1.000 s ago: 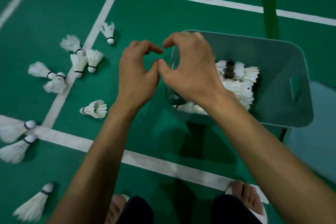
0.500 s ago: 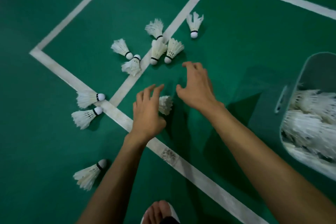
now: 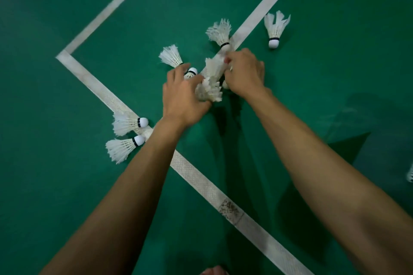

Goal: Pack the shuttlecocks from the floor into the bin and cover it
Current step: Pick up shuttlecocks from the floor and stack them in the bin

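Centre of the green court floor [image 3: 67,185]: a tight bunch of shuttlecocks [image 3: 211,78], feathers overlapping, caught between the two hands. It sits on the white line [image 3: 263,4] that runs in from the upper right. How many are in the bunch I cannot tell.

Left hand [image 3: 182,98]: back of the hand up, thumb and fingers curled round the feather skirt of the near shuttlecock [image 3: 209,92], which it grips.

Right hand [image 3: 244,73]: fingers curled in tight, one fingertip showing pink, pinching the far shuttlecock [image 3: 214,66] by its feathers. A scrap of white feather also shows under its palm.

Just beneath the left fingertips, a white cork [image 3: 192,72] with a dark band; its feathers are mostly hidden by the hand, and contact cannot be made out. Beside it, to the left, another shuttlecock [image 3: 171,56] lies with feathers pointing away.

Beyond the hands, a ragged shuttlecock [image 3: 220,32] lies at the edge of the line, cork toward the right hand's knuckles. Further right, apart from the rest, a torn shuttlecock [image 3: 276,29] lies cork toward the camera.

Near left, a pair of shuttlecocks [image 3: 126,134] lies side by side, corks toward the left forearm, at the long white line [image 3: 201,176] crossing to the lower right.

Right edge: a sliver of white feathers [image 3: 410,173], cut off. Dark arm shadows fall on the floor between and right of the forearms.
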`<state>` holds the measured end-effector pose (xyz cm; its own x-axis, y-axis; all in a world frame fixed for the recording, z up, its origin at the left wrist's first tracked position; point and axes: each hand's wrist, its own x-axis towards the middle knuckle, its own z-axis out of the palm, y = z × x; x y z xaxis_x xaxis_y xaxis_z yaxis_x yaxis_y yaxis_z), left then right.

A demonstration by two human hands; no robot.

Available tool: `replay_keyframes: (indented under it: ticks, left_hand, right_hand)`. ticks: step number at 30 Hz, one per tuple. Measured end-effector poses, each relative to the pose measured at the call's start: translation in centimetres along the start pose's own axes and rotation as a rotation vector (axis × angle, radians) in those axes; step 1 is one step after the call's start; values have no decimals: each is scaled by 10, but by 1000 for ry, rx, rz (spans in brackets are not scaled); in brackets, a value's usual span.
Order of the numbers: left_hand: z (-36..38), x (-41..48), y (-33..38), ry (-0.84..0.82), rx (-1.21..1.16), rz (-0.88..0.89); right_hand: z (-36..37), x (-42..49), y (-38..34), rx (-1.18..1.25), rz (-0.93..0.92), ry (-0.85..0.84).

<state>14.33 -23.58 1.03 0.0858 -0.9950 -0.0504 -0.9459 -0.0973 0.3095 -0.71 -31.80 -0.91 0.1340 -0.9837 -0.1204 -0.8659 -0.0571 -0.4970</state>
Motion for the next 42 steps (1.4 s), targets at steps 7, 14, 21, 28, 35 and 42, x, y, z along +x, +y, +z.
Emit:
replay_keyframes:
  ticks: [7, 14, 21, 28, 35, 42]
  left_hand:
    - [16, 10, 38, -213, -18, 121]
    - [-22, -10, 99, -252, -568, 237]
    - [-70, -54, 240, -213, -795, 453]
    - [-36, -135, 368, -456, -716, 642]
    - [21, -166, 397, -525, -434, 564]
    - [23, -172, 374, -468, -231, 470]
  right_hand:
    - [-24, -38, 25, 158, 70, 84]
    - [-106, -80, 22, 62, -10, 284]
    - [-247, -164, 56, 152, 143, 599]
    - [-312, -304, 178, 405, 558, 671]
    - [-304, -391, 253, 44, 855, 655]
    - [-281, -381, 251, -296, 782, 411]
